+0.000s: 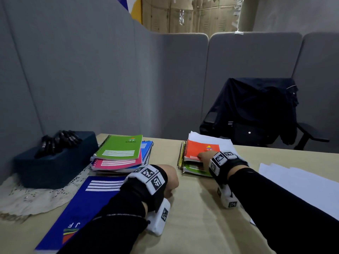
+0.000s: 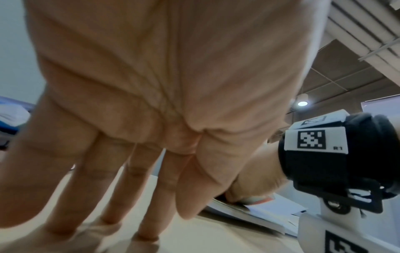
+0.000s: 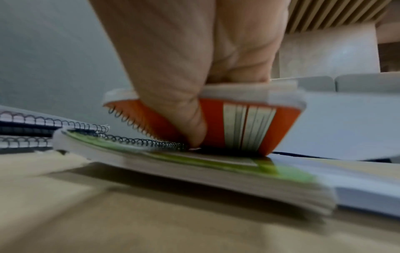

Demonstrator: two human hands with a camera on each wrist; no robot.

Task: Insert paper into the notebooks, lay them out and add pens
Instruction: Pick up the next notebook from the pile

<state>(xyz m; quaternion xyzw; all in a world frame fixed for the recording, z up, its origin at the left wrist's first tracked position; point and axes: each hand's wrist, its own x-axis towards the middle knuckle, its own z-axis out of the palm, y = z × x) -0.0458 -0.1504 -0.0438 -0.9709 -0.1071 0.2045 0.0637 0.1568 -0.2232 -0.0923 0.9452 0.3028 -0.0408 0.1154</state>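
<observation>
Now we are lifting the orange notebook (image 3: 249,123) off the green notebook (image 3: 194,160) in the right-hand stack, right hand (image 1: 204,156) pinching its near edge, left hand (image 1: 169,178) resting with straight fingers on the table (image 1: 198,217), and it is best kept level so loose paper stays inside.

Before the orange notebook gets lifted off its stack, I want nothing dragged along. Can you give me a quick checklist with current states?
1. Right hand grips the orange notebook: ok; the thumb is under its near edge.
2. Near edge raised off the green notebook: ok.
3. Spirals untangled: cannot tell.
4. Loose paper behind stays put: cannot tell.
5. Left hand free: ok, fingers rest on the table.
6. Landing spot beside the blue notebook: ok.
</observation>
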